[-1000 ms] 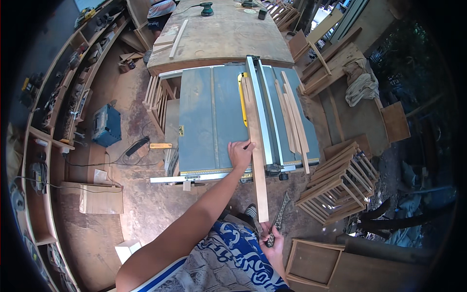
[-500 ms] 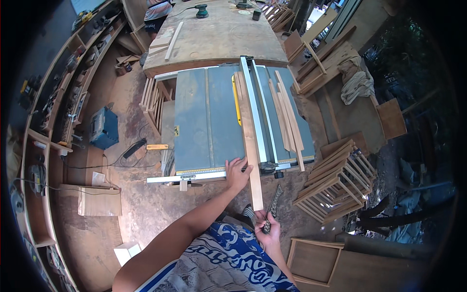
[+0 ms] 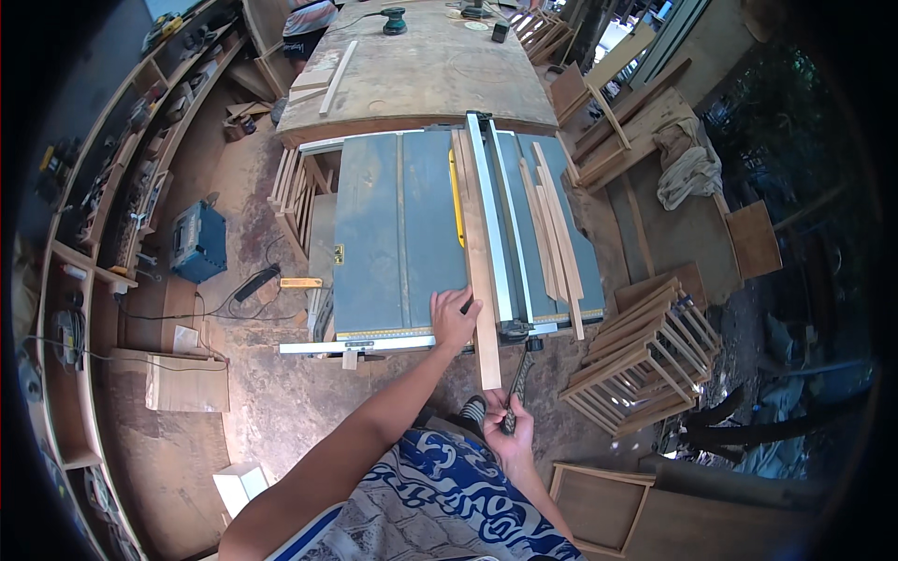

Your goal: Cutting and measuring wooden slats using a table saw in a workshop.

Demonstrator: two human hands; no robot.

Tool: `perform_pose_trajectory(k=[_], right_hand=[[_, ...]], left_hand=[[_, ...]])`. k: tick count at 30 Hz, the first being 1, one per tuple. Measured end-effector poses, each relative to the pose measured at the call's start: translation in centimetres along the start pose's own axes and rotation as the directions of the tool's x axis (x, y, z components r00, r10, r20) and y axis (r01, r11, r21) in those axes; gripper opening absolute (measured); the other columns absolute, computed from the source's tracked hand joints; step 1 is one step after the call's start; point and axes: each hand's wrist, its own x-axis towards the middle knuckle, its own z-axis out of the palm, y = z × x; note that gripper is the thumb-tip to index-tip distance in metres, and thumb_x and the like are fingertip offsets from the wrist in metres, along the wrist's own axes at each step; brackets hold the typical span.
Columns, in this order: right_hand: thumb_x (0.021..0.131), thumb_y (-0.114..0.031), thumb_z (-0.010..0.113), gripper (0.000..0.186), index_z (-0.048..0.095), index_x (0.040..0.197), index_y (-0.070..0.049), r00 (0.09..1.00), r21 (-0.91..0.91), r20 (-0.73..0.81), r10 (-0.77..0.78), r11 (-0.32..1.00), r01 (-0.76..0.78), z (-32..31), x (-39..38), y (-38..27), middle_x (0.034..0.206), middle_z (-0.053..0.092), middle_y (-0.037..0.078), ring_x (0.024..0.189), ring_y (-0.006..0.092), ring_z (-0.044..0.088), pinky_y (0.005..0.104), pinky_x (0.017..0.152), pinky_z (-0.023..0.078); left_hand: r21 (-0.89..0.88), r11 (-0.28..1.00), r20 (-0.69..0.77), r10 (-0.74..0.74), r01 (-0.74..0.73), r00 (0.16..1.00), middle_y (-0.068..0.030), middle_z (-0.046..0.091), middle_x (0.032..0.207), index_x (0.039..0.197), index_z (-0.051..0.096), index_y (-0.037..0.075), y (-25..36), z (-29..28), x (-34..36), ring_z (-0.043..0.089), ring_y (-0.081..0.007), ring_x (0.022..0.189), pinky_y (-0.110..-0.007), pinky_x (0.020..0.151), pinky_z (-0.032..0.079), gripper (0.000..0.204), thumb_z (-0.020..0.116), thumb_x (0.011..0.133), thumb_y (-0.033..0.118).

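Observation:
A long pale wooden board [image 3: 480, 280] lies along the blue-grey table saw top [image 3: 369, 234], beside the silver rip fence [image 3: 492, 224]. Its near end overhangs the front edge toward me. My left hand [image 3: 454, 320] rests at the front of the saw top, fingers spread, thumb against the board's left edge. Just below the board's near end is my right hand [image 3: 510, 428], closed around a dark patterned push stick [image 3: 517, 385]; its fingertips are close to the board end, and whether they touch it I cannot tell. A yellow strip [image 3: 456, 201] lies left of the board.
Right of the fence lie several thin wood strips [image 3: 554, 229]. A large wooden workbench [image 3: 421, 75] with a green sander [image 3: 395, 21] adjoins the far side. Slatted wooden frames [image 3: 645, 360] stand on the floor at right. Left are a blue toolbox [image 3: 199, 243] and shelving [image 3: 70, 252].
The board has slid a little forward, away from me, along the fence. My right hand has followed its near end with the push stick. My left hand has shifted slightly forward.

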Motion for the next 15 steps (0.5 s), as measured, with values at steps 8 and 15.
perform_pose_trajectory(k=[8, 15], right_hand=[[0.106, -0.031, 0.052, 0.049, 0.052, 0.14, 0.005, 0.997, 0.067, 0.07, 0.007, 0.998, -0.012, 1.6, 2.5, -0.1, 0.139, 0.06, 0.02, 0.073, 0.015, 0.055, 0.0282, 0.067, 0.049], [0.107, -0.034, 0.049, 0.051, 0.05, 0.141, 0.005, 0.988, 0.085, 0.154, -0.003, 0.996, -0.011, 2.4, 4.3, 0.0, 0.138, 0.059, 0.017, 0.075, 0.0157, 0.054, 0.0288, 0.067, 0.048]], left_hand=[[-0.061, 0.993, 0.015, -0.096, 0.097, 0.995, -0.0097, 0.074, 0.117, 0.118, 0.078, 0.009, 0.0, 0.1, 1.9, 0.06, -0.0286, 0.118, -0.05, 0.123, 0.025, 0.042, 0.075, 0.088, 0.037], [-0.005, 1.0, 0.041, 0.008, -0.008, 0.999, -0.0122, 0.073, 0.116, 0.122, 0.075, 0.007, 0.0, -0.2, -4.8, 0.06, -0.0294, 0.119, -0.051, 0.123, 0.025, 0.044, 0.074, 0.088, 0.035]])
